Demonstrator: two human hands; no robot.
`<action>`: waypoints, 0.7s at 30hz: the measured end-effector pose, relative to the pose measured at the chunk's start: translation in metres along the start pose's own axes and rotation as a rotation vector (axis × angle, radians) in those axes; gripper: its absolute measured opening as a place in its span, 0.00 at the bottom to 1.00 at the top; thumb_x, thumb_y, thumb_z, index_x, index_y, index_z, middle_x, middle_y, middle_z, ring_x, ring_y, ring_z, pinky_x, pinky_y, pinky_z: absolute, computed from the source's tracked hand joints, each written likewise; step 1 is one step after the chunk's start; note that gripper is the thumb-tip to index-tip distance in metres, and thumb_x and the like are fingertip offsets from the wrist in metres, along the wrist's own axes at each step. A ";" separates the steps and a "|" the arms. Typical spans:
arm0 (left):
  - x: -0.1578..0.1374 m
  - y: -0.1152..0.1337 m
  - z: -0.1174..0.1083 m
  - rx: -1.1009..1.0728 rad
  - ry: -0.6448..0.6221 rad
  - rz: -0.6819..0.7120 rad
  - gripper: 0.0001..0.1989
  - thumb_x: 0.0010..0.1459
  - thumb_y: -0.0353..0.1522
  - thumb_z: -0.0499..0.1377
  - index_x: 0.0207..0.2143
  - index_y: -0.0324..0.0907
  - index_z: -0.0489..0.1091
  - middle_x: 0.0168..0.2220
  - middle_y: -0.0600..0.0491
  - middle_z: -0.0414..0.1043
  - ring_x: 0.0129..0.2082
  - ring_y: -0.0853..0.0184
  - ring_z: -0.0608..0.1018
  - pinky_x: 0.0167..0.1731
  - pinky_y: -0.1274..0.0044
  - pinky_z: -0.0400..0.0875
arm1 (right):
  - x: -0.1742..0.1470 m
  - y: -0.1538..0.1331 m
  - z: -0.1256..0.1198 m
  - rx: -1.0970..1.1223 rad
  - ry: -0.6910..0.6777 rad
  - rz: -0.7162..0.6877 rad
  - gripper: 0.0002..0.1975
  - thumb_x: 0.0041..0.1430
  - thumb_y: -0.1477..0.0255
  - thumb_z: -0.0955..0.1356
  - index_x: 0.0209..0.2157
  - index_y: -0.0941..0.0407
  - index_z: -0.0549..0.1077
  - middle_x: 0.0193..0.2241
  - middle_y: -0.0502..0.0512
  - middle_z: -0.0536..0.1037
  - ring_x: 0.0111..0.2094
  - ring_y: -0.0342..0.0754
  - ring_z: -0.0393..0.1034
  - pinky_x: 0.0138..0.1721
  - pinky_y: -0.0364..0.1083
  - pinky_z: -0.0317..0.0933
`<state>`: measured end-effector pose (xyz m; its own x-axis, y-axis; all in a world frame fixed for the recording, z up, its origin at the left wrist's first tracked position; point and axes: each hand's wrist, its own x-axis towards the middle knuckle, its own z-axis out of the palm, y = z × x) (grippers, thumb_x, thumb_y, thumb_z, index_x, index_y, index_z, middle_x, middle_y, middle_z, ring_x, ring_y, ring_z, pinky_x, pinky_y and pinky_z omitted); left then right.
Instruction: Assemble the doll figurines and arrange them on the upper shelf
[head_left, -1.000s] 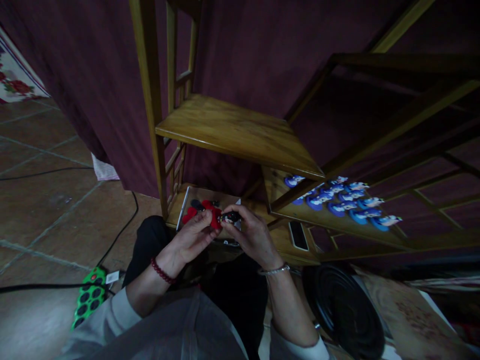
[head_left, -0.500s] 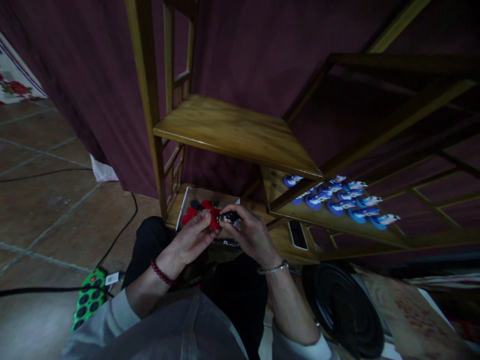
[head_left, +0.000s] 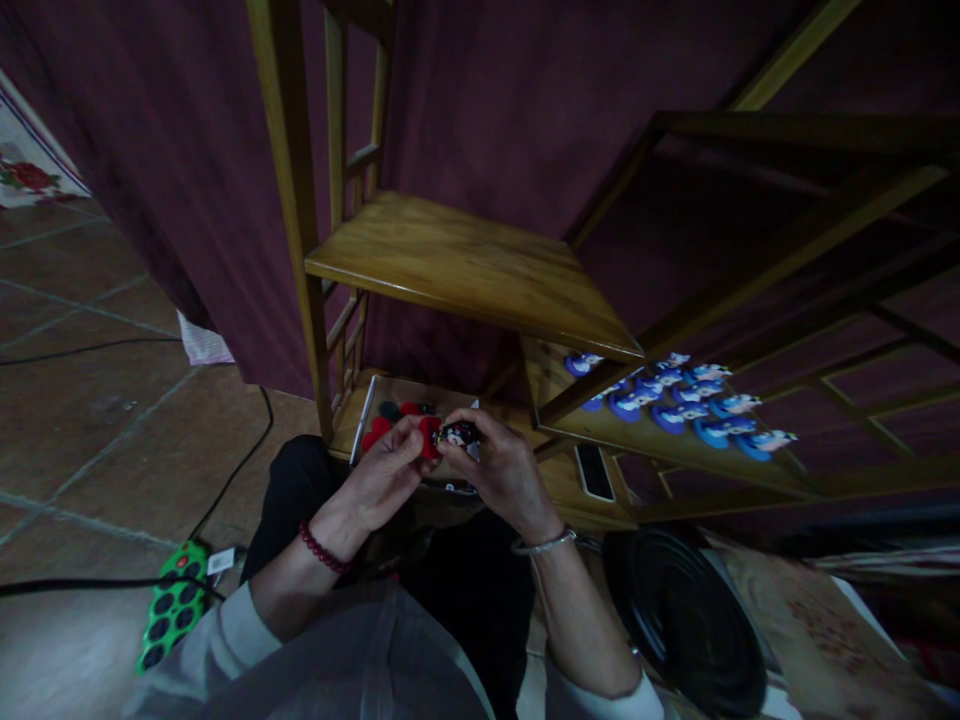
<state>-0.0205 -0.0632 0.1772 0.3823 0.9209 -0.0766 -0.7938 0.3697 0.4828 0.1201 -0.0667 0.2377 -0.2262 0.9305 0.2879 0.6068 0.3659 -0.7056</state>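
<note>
we look down past a grey top (head_left: 322, 660) and dark trousers (head_left: 300, 490) at two bare hands meeting above the lap. the left hand (head_left: 382, 478), with dark red beads (head_left: 322, 550) at its wrist, has its thumb and fingers closed in a pinch on the red end of a small figurine (head_left: 454, 436). the right hand (head_left: 510, 472), wearing a silvery bracelet (head_left: 546, 544), curls its thumb and forefinger around the black end, so we see the figurine held between both. just beyond lies a shallow box (head_left: 364, 414) with red and dark pieces (head_left: 377, 432) inside. a green power strip (head_left: 174, 605) rests on the floor to our left. to our right, we find a phone (head_left: 595, 472) and, on a wooden shelf (head_left: 559, 385), rows of blue-based figures (head_left: 636, 402). a purple curtain (head_left: 187, 220) hangs behind.
</note>
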 end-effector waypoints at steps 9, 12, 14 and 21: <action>-0.001 -0.001 -0.002 0.069 0.000 0.037 0.15 0.44 0.34 0.67 0.36 0.40 0.71 0.32 0.55 0.70 0.30 0.74 0.70 0.32 0.80 0.63 | -0.004 0.004 0.006 0.091 0.026 0.089 0.11 0.51 0.69 0.68 0.38 0.54 0.71 0.32 0.50 0.76 0.32 0.44 0.71 0.36 0.42 0.64; -0.002 -0.001 -0.003 0.083 -0.002 0.055 0.16 0.44 0.34 0.67 0.37 0.41 0.71 0.33 0.55 0.70 0.30 0.73 0.70 0.32 0.80 0.62 | -0.006 0.003 0.008 0.108 0.041 0.112 0.11 0.51 0.68 0.68 0.38 0.55 0.71 0.33 0.51 0.76 0.32 0.45 0.71 0.36 0.43 0.64; -0.002 -0.001 -0.004 0.098 0.001 0.061 0.16 0.43 0.35 0.67 0.37 0.41 0.71 0.33 0.55 0.70 0.30 0.73 0.70 0.32 0.80 0.62 | -0.007 0.003 0.009 0.120 0.056 0.134 0.11 0.51 0.67 0.68 0.38 0.55 0.71 0.32 0.51 0.76 0.32 0.45 0.71 0.35 0.43 0.64; -0.003 0.000 0.000 0.148 0.025 0.083 0.17 0.40 0.34 0.69 0.35 0.42 0.72 0.32 0.56 0.69 0.30 0.74 0.70 0.31 0.82 0.62 | -0.009 -0.001 0.011 0.153 0.084 0.178 0.12 0.50 0.66 0.68 0.37 0.55 0.72 0.30 0.51 0.76 0.29 0.44 0.70 0.31 0.41 0.64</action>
<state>-0.0218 -0.0661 0.1769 0.3050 0.9510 -0.0514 -0.7432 0.2714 0.6116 0.1131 -0.0747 0.2286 -0.0583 0.9783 0.1986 0.5072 0.2004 -0.8382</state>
